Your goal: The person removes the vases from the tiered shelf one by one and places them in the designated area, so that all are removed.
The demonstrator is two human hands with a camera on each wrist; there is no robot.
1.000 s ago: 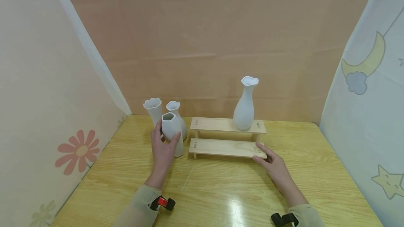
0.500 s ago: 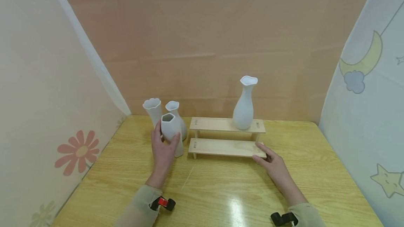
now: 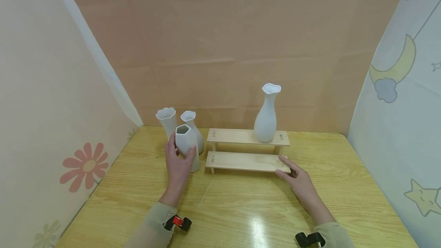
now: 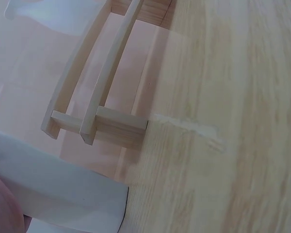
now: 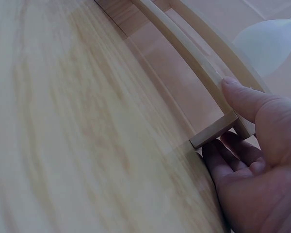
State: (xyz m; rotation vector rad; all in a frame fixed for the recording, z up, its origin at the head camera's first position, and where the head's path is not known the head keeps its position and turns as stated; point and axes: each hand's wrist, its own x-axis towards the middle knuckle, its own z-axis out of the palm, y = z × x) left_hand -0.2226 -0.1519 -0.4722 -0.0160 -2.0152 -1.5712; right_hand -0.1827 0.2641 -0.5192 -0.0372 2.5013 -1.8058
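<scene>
My left hand [image 3: 178, 163] grips a white vase with an angular rim [image 3: 185, 139] around its upper body, thumb on the right side. In the left wrist view this vase [image 4: 63, 187] has its base at the wooden tabletop. Close behind it stand a white vase with a scalloped rim [image 3: 167, 119] and a round-bellied white vase [image 3: 197, 130], both partly hidden. My right hand [image 3: 300, 183] holds the right end of a two-tier wooden shelf [image 3: 246, 161]. In the right wrist view the thumb [image 5: 245, 99] lies on the lower board's edge, with fingers curled by its leg.
A tall white vase with a wavy rim [image 3: 266, 119] stands upright on the right part of the shelf's upper board [image 3: 234, 136]. The wooden table [image 3: 234, 209] ends at a tan backdrop [image 3: 220, 56], with patterned cloth walls at both sides.
The vase in my left hand has tipped or shifted very slightly toward me. My right hand and the shelf have stayed in place.
</scene>
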